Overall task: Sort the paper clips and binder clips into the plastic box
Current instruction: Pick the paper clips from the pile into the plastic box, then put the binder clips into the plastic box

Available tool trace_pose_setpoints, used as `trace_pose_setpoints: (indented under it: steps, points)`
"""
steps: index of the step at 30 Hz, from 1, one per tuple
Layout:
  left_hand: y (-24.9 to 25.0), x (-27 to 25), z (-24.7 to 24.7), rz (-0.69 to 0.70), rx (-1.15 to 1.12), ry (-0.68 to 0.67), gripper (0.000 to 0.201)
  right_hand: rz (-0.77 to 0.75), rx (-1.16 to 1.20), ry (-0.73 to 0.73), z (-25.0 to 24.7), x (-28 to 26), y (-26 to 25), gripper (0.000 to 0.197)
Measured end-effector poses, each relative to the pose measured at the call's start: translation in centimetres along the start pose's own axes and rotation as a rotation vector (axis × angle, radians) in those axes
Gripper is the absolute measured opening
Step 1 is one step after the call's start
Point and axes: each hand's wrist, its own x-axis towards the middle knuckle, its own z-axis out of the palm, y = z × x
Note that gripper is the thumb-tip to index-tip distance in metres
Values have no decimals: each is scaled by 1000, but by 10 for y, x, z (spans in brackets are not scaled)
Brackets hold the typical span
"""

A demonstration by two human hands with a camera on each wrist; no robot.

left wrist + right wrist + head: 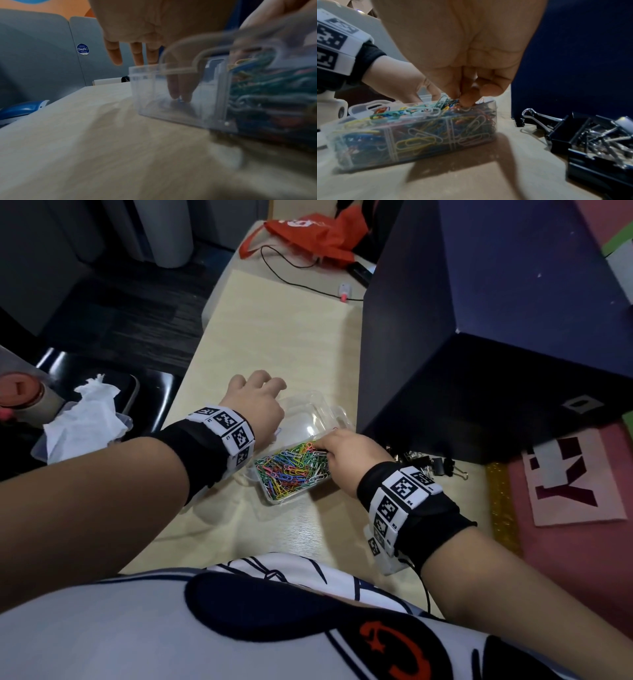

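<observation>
A clear plastic box (310, 409) lies open on the pale table. Its near part is heaped with coloured paper clips (294, 470). My right hand (322, 446) reaches into the far right corner of the heap. In the right wrist view its thumb and forefinger (467, 102) pinch clips at the top of the pile (419, 140). My left hand (260, 405) is over the box's empty part. Through the clear wall (150, 86), two left fingertips (175, 94) pinch a small blue paper clip on the floor. Black binder clips (435, 465) lie in a pile right of the box.
A tall dark blue box (479, 354) stands right behind the plastic box and the binder clips (590, 138). An orange bag (308, 231) and a black cable (291, 275) lie at the table's far end. The table edge runs along the left, with crumpled tissue (89, 419) beyond it.
</observation>
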Motion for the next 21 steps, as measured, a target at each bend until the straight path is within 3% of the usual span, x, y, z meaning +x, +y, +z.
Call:
trace_pose_setpoints:
  steps: [6, 9, 11, 17, 21]
  points:
    - [4, 4, 3, -27, 81, -88, 24, 91, 62, 78, -13, -6, 1, 35]
    - [4, 4, 4, -33, 62, -140, 29, 158, 86, -65, -19, -7, 2, 36]
    - [3, 3, 2, -35, 27, -176, 32, 107, 73, -50, -15, -10, 2, 43]
    - [-2, -1, -22, -59, -332, -39, 12, 91, 130, 212, -5, -15, 12, 41]
    - [0, -4, -26, 126, -528, -31, 13, 47, 80, 94, 1, -16, 12, 58]
